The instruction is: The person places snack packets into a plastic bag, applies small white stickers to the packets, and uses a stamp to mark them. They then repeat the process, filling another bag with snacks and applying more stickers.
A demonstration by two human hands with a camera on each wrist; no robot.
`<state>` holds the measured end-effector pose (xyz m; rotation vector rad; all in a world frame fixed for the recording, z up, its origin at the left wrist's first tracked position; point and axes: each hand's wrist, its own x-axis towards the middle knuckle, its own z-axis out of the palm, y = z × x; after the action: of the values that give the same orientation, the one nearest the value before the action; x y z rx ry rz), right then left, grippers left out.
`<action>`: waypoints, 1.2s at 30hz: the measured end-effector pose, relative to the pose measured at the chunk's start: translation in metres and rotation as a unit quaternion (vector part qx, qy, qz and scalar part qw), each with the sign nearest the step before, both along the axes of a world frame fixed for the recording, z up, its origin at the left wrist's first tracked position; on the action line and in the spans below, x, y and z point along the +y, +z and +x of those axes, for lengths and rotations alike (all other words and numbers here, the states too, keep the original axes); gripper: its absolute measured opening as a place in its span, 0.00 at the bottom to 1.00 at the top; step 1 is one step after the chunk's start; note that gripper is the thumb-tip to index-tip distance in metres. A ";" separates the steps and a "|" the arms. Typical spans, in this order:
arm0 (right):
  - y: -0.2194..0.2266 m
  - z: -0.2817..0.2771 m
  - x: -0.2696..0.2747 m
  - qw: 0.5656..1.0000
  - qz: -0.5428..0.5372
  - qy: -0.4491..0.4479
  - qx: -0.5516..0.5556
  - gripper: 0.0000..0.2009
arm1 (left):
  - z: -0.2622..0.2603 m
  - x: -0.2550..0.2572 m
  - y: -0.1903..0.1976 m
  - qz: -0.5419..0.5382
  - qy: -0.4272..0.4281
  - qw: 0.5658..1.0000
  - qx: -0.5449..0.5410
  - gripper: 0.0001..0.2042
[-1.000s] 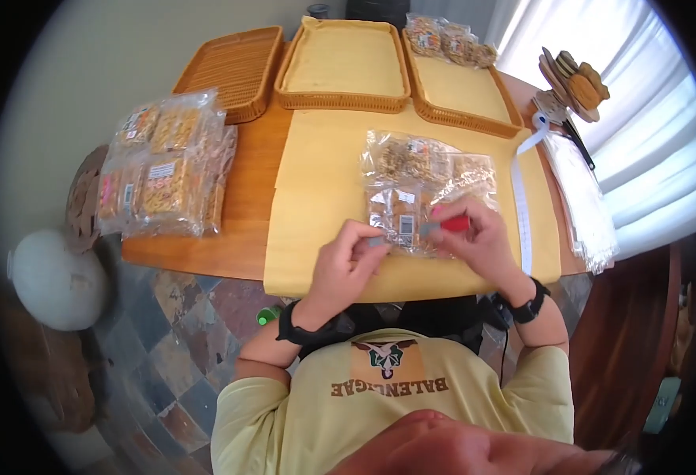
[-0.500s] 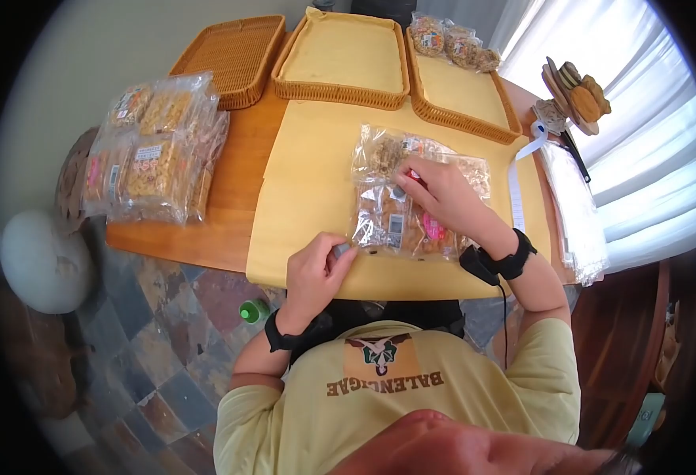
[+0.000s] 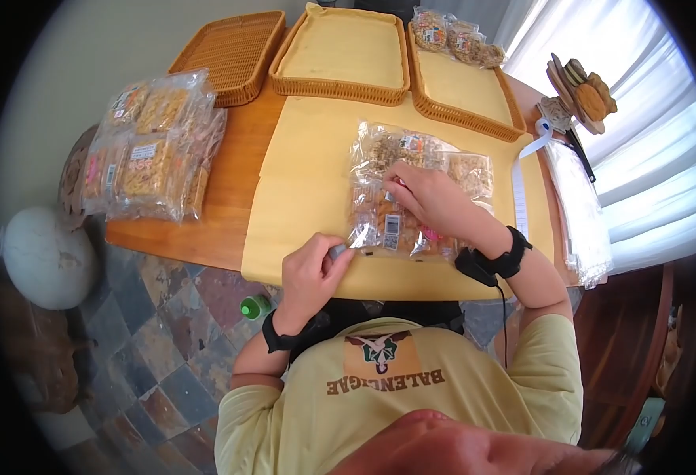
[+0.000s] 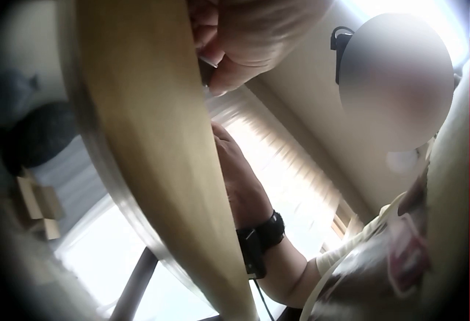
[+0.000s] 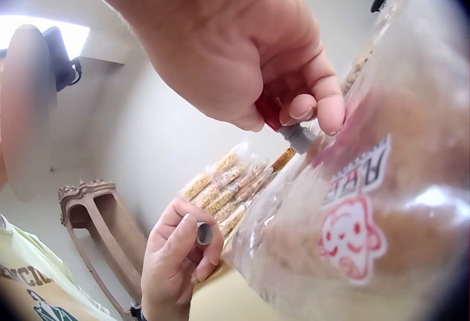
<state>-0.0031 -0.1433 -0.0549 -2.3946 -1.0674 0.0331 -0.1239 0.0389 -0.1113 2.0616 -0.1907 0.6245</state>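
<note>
In the head view, my right hand (image 3: 439,202) bends over a clear bag of packaged snacks (image 3: 378,226), its fingers around a red marker mostly covered by them. The right wrist view shows the red marker (image 5: 270,112) pinched, its grey tip end (image 5: 299,138) pointing at the bag's film (image 5: 367,211); whether it touches cannot be told. Left of the bag's lower corner, my left hand (image 3: 308,273) holds a small grey cap (image 3: 337,252). That cap (image 5: 204,233) shows its open end between thumb and fingers.
A pile of bagged snacks (image 3: 146,150) lies on the left. Three wicker trays (image 3: 340,89) line the back; the right one holds snack packs (image 3: 467,43). On the right are a white label strip (image 3: 520,190), clear bags (image 3: 574,206) and a decorated stand (image 3: 578,91).
The hands have moved apart: my right hand went up and left over the bag with the marker, while my left went left and slightly down with the cap. The head view shifted slightly.
</note>
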 end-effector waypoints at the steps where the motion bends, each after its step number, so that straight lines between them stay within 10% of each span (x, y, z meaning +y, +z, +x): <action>1: 0.000 -0.001 0.001 1.000 -0.001 0.000 0.000 0.08 | 0.000 0.000 0.000 -0.001 0.000 1.000 0.000 0.07; 25: -0.012 -0.011 0.008 0.992 -0.102 -0.011 -0.078 0.12 | -0.002 0.004 0.000 -0.007 -0.012 1.000 0.007 0.07; 36: 0.039 -0.015 -0.009 0.989 0.133 -0.049 -0.045 0.07 | -0.003 0.001 -0.006 0.000 0.035 0.999 -0.034 0.07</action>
<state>-0.0179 -0.1528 -0.0155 -2.2186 -0.9288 -0.2381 -0.1273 0.0400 -0.1173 2.0560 -0.1581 0.7376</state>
